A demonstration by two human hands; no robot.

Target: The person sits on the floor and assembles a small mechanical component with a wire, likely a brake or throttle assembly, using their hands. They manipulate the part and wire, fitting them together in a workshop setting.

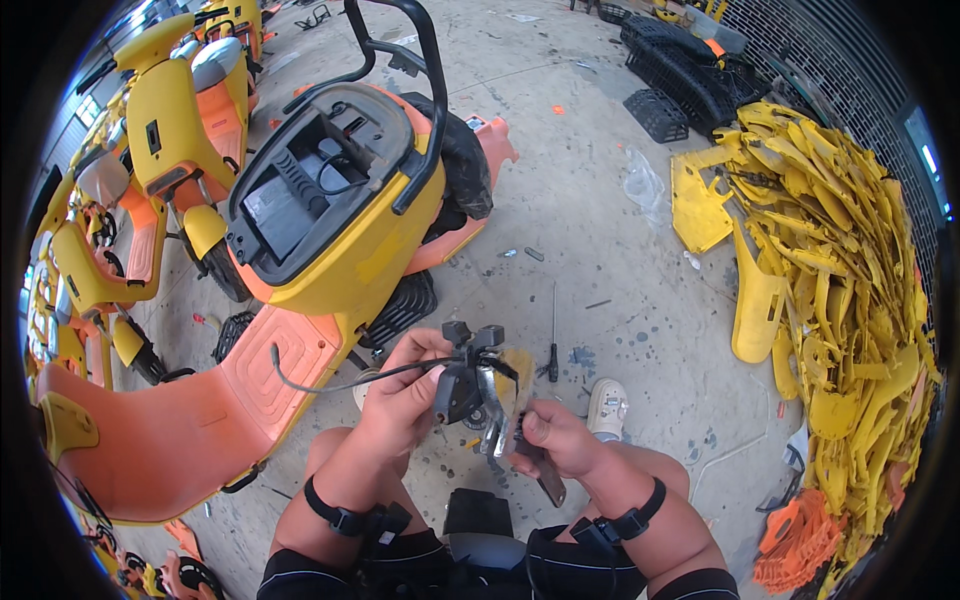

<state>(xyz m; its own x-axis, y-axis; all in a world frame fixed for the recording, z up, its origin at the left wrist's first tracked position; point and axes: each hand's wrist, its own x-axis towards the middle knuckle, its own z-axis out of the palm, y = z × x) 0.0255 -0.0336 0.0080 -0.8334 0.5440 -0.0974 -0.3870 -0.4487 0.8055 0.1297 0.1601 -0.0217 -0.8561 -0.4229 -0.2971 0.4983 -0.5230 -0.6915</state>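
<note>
- A black cabled part is pinched by the grip of the left hand, above the floor.
- A flat metal piece is pinched by the right hand, beside it.
- Yellow panels are piled near the floor's right edge.

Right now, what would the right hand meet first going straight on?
The right hand would probably meet the black-and-silver assembly held in the left hand, though depth is unclear.
</note>
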